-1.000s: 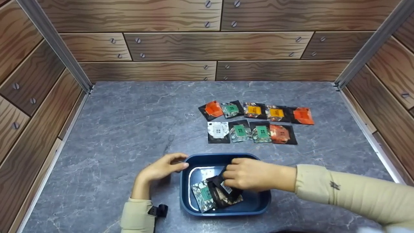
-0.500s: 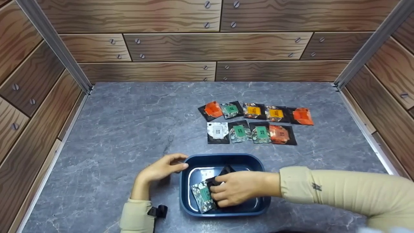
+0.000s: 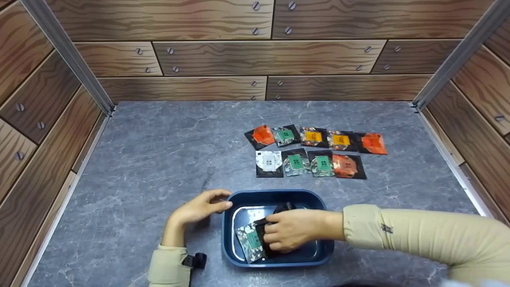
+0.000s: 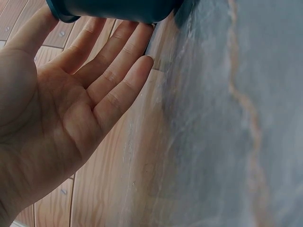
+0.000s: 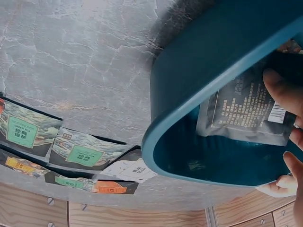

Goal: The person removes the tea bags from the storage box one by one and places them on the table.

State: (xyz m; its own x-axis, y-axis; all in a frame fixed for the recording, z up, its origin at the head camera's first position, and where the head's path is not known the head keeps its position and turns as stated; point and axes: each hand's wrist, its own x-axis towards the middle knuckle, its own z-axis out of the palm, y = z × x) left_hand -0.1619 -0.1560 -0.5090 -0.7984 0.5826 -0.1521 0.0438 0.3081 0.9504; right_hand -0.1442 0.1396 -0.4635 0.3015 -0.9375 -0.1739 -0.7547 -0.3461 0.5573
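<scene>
A dark blue rectangular bin [image 3: 275, 264] stands near the front of the grey marbled table. My left hand [image 3: 201, 207] rests at its left rim; in the left wrist view the fairly straight fingers [image 4: 116, 90] reach to the bin's outer wall. Inside the bin, my right hand [image 3: 293, 231] pinches a black tea sachet [image 5: 241, 109]. Its printed back and barcode face the right wrist camera, the thumb lying on it. A green-labelled tea sachet [image 3: 252, 241] lies at the bin's left, face up. My right hand hides part of the other sachets there.
Behind the bin, two rows of tea sachets lie face up, including a white one [image 3: 269, 163], an orange one [image 3: 348, 166] and a yellow-labelled one [image 3: 313, 136]. Wood-patterned panels [image 3: 215, 57] enclose the table at the back and sides.
My right hand has moved left and slightly toward me inside the bin, over the dark sachets, then stayed nearly in place. The left hand and the sachet rows have not moved.
</scene>
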